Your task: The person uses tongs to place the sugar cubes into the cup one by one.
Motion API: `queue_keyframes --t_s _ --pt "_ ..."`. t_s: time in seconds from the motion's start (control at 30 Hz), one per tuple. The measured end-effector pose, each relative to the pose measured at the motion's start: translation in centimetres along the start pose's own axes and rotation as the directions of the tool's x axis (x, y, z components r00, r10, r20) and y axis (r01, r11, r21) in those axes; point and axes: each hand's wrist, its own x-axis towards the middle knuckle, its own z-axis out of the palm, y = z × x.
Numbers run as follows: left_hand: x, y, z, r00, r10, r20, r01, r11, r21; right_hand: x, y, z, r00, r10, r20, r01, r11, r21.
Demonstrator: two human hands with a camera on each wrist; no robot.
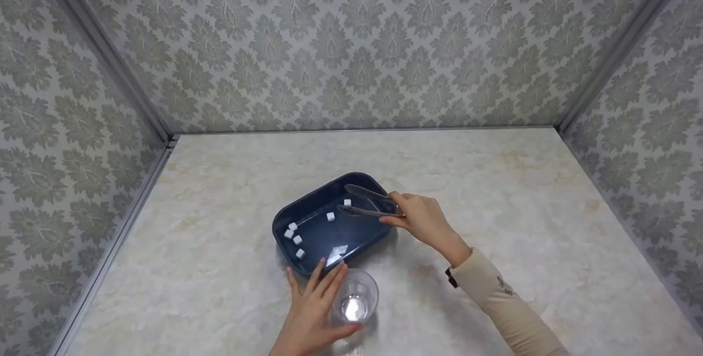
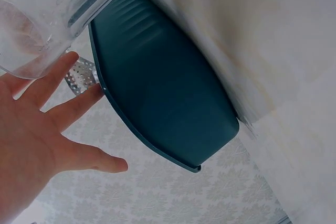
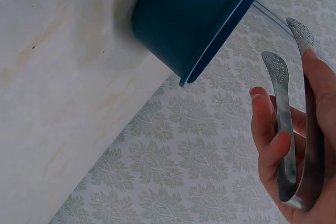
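Observation:
My right hand (image 1: 420, 218) grips a pair of metal tongs (image 1: 360, 211) over the right end of a dark blue tray (image 1: 338, 235). The perforated tips stand apart, with nothing between them in the right wrist view. Several small white cubes (image 1: 330, 216) lie in the tray, most grouped at its left end; from the head, one shows between the tong tips. At the tray's near side, my left hand (image 1: 313, 312) has spread, straight fingers by the rim. A clear glass (image 1: 366, 284) stands between its thumb and index finger; firm contact cannot be made out.
Tray and glass are on a pale marbled tabletop (image 1: 219, 207). Patterned walls (image 1: 357, 43) rise along the table's back, left and right edges. A dark band (image 1: 451, 277) shows at the right wrist, by the beige sleeve (image 1: 489, 284).

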Motion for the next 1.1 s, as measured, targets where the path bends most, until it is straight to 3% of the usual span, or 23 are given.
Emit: queue_keyframes --t_s 0.4,0.83,1.1 --pt "0.1 0.0 0.0 0.999 0.01 -0.036 -0.011 0.999 -0.031 0.6 -0.6 1.6 1.0 0.003 0.016 -0.003 1.0 -0.005" --pt "0.1 -0.1 -0.1 1.0 0.004 0.0 -0.004 1.0 0.003 1.1 -1.2 2.8 0.999 -0.008 0.039 0.011 0.997 -0.081" --pt "0.1 -0.1 0.2 0.999 0.016 -0.039 -0.015 1.0 0.009 1.2 -1.7 3.5 0.999 -0.024 0.044 0.028 0.995 -0.093"
